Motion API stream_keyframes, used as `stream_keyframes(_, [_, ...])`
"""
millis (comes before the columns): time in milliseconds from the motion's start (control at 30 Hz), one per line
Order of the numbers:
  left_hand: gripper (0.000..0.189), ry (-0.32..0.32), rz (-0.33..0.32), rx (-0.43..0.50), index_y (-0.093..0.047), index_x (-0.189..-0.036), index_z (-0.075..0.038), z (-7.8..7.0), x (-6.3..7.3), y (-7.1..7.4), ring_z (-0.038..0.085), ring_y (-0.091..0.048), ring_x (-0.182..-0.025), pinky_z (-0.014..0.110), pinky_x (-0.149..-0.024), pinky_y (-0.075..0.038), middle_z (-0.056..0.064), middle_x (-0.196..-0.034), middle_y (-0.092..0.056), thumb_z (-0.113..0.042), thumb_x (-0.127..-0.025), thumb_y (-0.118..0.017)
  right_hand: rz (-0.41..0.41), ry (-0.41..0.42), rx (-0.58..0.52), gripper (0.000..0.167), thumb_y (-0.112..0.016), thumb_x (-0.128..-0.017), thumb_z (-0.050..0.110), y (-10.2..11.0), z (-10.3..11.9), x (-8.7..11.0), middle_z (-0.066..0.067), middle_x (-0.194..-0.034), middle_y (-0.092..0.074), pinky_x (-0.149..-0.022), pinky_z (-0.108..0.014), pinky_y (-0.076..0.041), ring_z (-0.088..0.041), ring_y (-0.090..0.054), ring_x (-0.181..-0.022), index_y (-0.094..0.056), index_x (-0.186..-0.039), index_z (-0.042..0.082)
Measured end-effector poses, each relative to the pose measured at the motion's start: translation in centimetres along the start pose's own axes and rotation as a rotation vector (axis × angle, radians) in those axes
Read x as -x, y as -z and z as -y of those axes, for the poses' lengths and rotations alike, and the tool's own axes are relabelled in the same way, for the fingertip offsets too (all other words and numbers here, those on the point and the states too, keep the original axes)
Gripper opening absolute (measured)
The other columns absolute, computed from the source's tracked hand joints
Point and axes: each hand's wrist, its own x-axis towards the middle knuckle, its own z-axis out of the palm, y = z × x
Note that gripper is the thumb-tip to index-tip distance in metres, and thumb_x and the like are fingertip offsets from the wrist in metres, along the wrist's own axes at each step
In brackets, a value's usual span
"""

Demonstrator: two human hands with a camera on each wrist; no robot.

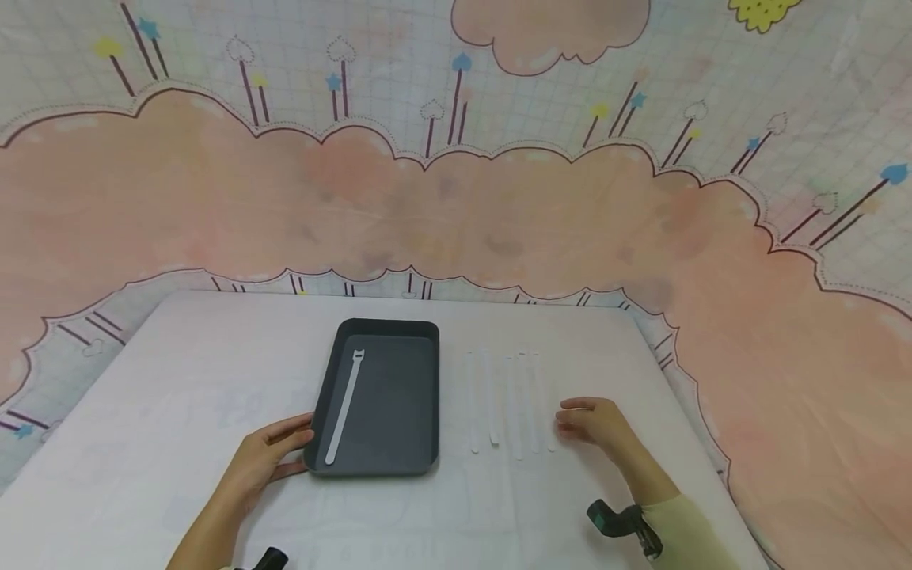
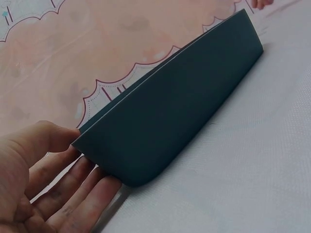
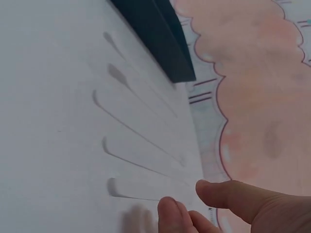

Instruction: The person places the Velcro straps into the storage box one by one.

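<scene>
A dark grey rectangular tray (image 1: 385, 404) lies on the white table. Inside it, along the left side, is one white strap (image 1: 344, 408) with a slotted head at its far end. My left hand (image 1: 267, 451) grips the tray's near left corner; in the left wrist view the thumb is at the rim and the other fingers are against the outer wall. Several white straps (image 1: 492, 416) lie side by side on the table right of the tray, faint against the cloth. My right hand (image 1: 591, 419) hovers beside the rightmost strap, thumb and fingertips apart, nothing between them.
The white-covered table (image 1: 235, 348) ends at a backdrop (image 1: 427, 214) with peach cloud shapes. Black wrist cameras are strapped on, the right one (image 1: 616, 518) below its hand. The tray's walls stand up between the left hand and the loose straps.
</scene>
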Motion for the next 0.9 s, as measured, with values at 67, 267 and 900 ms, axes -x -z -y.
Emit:
stream_keyframes(67, [0.064, 0.003, -0.003, 0.0, -0.044, -0.145, 0.003, 0.0, 0.0, 0.0, -0.001, -0.063, -0.095, 0.034, -0.083, -0.061, 0.023, -0.145, -0.048, -0.027, -0.094, -0.069, -0.022, 0.01, 0.005, 0.041, -0.068, -0.089, 0.004, -0.3, -0.6, 0.0, -0.019, -0.096, -0.072, -0.074, -0.031, -0.062, -0.018, -0.07, -0.08, -0.056, -0.121, -0.018])
stream_keyframes(267, [0.064, 0.011, -0.012, 0.012, -0.046, -0.143, 0.003, 0.0, 0.0, 0.0, -0.001, -0.064, -0.092, 0.034, -0.082, -0.061, 0.015, -0.136, -0.058, -0.026, -0.092, -0.071, -0.147, 0.049, 0.138, 0.035, -0.072, -0.085, 0.006, -1.7, -1.7, 0.1, -0.017, -0.088, -0.073, -0.065, -0.028, -0.061, -0.019, -0.071, -0.072, -0.064, -0.112, -0.014])
stream_keyframes(900, [0.064, 0.028, -0.01, 0.024, -0.047, -0.143, 0.002, -0.1, -0.3, 0.1, -0.002, -0.064, -0.091, 0.033, -0.082, -0.061, 0.002, -0.124, -0.065, -0.027, -0.091, -0.073, -0.391, 0.185, 0.35, 0.024, -0.077, -0.079, 0.005, -4.8, -2.8, 0.6, -0.012, -0.083, -0.072, -0.073, -0.043, -0.058, -0.028, -0.067, -0.08, -0.072, -0.099, -0.006])
